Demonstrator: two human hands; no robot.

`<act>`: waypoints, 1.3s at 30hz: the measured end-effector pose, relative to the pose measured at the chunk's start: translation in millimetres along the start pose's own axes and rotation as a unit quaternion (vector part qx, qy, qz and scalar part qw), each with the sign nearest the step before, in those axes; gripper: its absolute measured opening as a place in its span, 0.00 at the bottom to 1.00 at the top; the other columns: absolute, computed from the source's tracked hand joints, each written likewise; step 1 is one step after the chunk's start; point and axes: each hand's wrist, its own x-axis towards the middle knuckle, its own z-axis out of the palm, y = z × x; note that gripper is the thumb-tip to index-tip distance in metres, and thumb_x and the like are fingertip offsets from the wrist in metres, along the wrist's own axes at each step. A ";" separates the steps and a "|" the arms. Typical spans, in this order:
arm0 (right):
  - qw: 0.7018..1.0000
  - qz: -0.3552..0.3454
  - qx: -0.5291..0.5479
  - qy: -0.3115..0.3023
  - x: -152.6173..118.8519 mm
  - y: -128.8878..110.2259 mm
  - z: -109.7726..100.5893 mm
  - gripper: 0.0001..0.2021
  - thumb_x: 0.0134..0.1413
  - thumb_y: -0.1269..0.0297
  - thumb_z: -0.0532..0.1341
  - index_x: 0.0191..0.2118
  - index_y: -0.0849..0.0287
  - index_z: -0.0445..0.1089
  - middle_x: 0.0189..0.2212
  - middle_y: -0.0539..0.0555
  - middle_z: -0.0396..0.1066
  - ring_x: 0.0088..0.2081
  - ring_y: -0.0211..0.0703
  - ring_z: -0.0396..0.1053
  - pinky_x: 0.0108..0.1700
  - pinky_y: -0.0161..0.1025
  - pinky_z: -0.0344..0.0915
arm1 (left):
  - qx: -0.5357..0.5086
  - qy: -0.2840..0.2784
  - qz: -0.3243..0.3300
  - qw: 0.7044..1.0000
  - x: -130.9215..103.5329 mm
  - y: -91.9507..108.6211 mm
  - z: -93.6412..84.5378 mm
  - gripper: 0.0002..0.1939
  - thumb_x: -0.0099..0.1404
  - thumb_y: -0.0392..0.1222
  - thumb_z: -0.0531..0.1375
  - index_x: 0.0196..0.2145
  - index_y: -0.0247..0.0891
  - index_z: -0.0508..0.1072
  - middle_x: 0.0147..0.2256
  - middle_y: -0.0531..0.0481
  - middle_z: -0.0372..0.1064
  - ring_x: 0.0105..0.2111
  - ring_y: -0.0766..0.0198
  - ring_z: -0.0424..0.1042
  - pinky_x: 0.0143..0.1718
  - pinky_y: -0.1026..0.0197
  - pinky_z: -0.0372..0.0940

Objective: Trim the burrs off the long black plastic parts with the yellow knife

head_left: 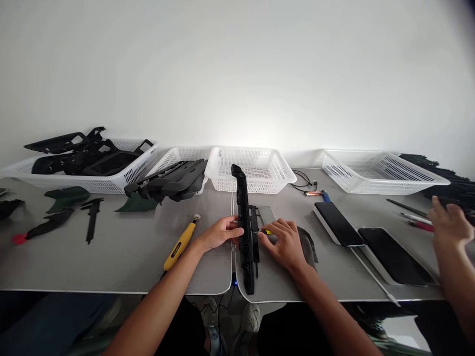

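Strip [244, 217] pinched by the left hand [219, 233] over the table [129, 257]; right hand [285, 242] curled beside it, its grip unclear.
Behind: leftmost basket [85, 185] heaped with black parts [107, 163]; second basket [165, 160] bearing dark panels [176, 180]; two more baskets [247, 186] rightward.

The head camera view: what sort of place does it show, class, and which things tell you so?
Probably a workshop bench for plastic-looking parts: black parts are heaped in the far-left white basket, and a yellow handheld tool and, further left, a black caliper lie on the grey tabletop.
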 end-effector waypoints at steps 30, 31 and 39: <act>1.000 -0.028 0.010 -0.010 -0.5 -3.7 0.8 0.14 0.73 0.53 0.59 0.40 0.55 0.77 0.36 0.53 0.76 0.40 0.45 0.70 0.46 0.44 0.58 | 0.040 0.052 0.035 0.997 0.5 4.1 2.6 0.32 0.60 0.58 0.72 0.54 0.35 0.75 0.39 0.46 0.77 0.33 0.62 0.75 0.30 0.63 0.69; 1.000 -0.025 0.010 -0.012 -0.2 -3.9 1.2 0.15 0.73 0.53 0.58 0.41 0.55 0.76 0.36 0.53 0.76 0.39 0.45 0.71 0.46 0.44 0.58 | 0.041 0.053 0.036 0.997 0.6 4.0 2.7 0.32 0.60 0.59 0.72 0.54 0.35 0.75 0.39 0.46 0.77 0.33 0.61 0.76 0.30 0.63 0.69; 1.000 -0.011 -0.021 -0.012 -0.4 -1.7 5.4 0.17 0.75 0.51 0.56 0.40 0.55 0.76 0.36 0.53 0.76 0.37 0.44 0.73 0.45 0.43 0.58 | 0.020 0.020 0.007 1.000 0.8 1.1 0.5 0.35 0.59 0.53 0.74 0.58 0.35 0.72 0.36 0.48 0.77 0.33 0.62 0.75 0.34 0.61 0.70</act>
